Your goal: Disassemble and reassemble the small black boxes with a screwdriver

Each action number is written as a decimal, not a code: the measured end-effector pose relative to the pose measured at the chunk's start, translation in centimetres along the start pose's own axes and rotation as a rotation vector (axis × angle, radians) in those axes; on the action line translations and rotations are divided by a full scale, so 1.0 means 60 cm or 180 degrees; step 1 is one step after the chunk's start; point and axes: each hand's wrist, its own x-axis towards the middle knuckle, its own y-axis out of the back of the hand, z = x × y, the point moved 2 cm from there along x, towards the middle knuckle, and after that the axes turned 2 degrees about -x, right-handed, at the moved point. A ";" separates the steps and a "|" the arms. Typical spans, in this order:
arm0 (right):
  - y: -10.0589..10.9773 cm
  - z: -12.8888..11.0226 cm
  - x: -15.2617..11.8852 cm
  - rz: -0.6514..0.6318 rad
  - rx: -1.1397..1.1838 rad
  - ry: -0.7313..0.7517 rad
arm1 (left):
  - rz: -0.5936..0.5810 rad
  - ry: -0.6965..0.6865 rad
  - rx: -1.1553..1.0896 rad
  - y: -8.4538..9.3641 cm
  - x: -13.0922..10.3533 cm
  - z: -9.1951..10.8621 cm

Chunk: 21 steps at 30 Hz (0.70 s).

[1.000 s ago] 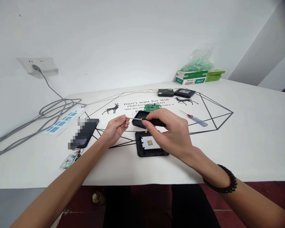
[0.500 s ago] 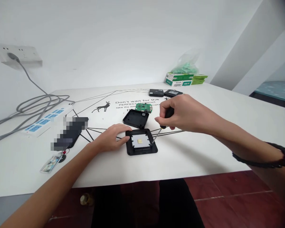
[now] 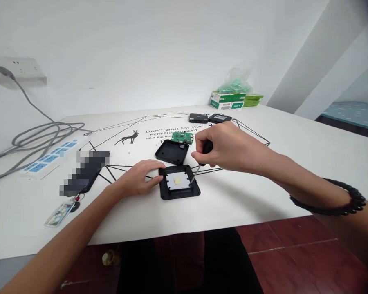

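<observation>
A square black plastic casing (image 3: 195,193) lies flat at the middle of the table. Inside it sits a silver-grey metal plate (image 3: 170,183) with a pale yellow pad (image 3: 177,180) at its centre. My left hand (image 3: 140,178) grips the casing's left edge, thumb and fingers at its upper left corner. In my right hand (image 3: 222,147) is a screwdriver (image 3: 196,174), held tilted by its dark handle. Its tip is at the plate's lower right corner. Just behind lie a black cover (image 3: 171,152), inside facing up, and a green circuit board (image 3: 182,137).
Two black boxes (image 3: 198,118) lie farther back, near green-and-white cartons (image 3: 227,98) topped by a plastic bag (image 3: 236,79). To the left are a dark phone (image 3: 93,173), a keyring tag (image 3: 59,213), a power strip (image 3: 50,157) and coiled grey cable (image 3: 33,136).
The whole view has shifted slightly, so things appear a little farther left. Both hands keep their places on the casing and the screwdriver, whose tip stays at the same corner.
</observation>
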 end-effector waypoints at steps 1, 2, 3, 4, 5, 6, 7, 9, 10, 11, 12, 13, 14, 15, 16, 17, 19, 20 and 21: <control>0.001 -0.001 0.001 0.0012 -0.0041 0.0029 | 0.0002 -0.0016 0.0009 0.000 0.000 0.000; 0.002 -0.003 0.001 0.0020 -0.0096 0.0076 | 0.0009 -0.0042 0.0017 0.000 0.000 0.001; 0.004 -0.004 0.002 0.0003 -0.0160 0.0139 | 0.0020 -0.0074 0.0021 0.000 0.001 0.001; 0.007 -0.006 0.003 -0.0051 -0.0235 0.0213 | 0.0046 -0.0106 0.0025 0.000 0.002 0.001; 0.009 -0.008 0.003 -0.0141 -0.0312 0.0302 | 0.0101 -0.0126 0.0033 0.000 0.002 0.001; 0.012 -0.010 0.003 -0.0261 -0.0379 0.0395 | 0.0199 -0.0129 0.0047 0.001 0.003 0.002; 0.015 -0.012 0.003 -0.0386 -0.0433 0.0478 | 0.0330 -0.0119 0.0076 0.003 0.003 0.005; 0.020 -0.014 0.002 -0.0536 -0.0488 0.0588 | 0.0647 -0.0125 0.0200 0.012 -0.003 0.019; 0.021 -0.015 0.002 -0.0545 -0.0501 0.0616 | 0.0797 -0.0151 0.0288 0.018 -0.010 0.029; 0.023 -0.015 0.002 -0.0525 -0.0508 0.0636 | 0.0905 -0.0195 0.0391 0.026 -0.021 0.042; 0.023 -0.015 0.002 -0.0492 -0.0510 0.0662 | 0.0999 -0.0226 0.0494 0.036 -0.036 0.054; 0.022 -0.016 0.002 -0.0453 -0.0487 0.0711 | 0.1090 -0.0221 0.0566 0.047 -0.056 0.066; 0.021 -0.015 0.001 -0.0447 -0.0445 0.0776 | 0.1158 -0.0135 0.0622 0.058 -0.080 0.074; 0.019 -0.015 0.001 -0.0466 -0.0386 0.0847 | 0.1300 0.0042 0.0672 0.070 -0.109 0.078; 0.016 -0.014 0.001 -0.0486 -0.0332 0.0897 | 0.1480 0.0277 0.0732 0.083 -0.141 0.076; 0.013 -0.013 0.002 -0.0490 -0.0298 0.0903 | 0.1599 0.0626 0.0828 0.094 -0.175 0.069; 0.008 -0.010 0.005 -0.0420 -0.0289 0.0801 | 0.1786 0.1259 0.0969 0.114 -0.244 0.043; 0.007 -0.008 0.008 -0.0354 -0.0282 0.0748 | 0.1848 0.1651 0.1000 0.121 -0.275 0.025; 0.005 -0.008 0.010 -0.0298 -0.0251 0.0727 | 0.1851 0.2005 0.1049 0.126 -0.302 0.007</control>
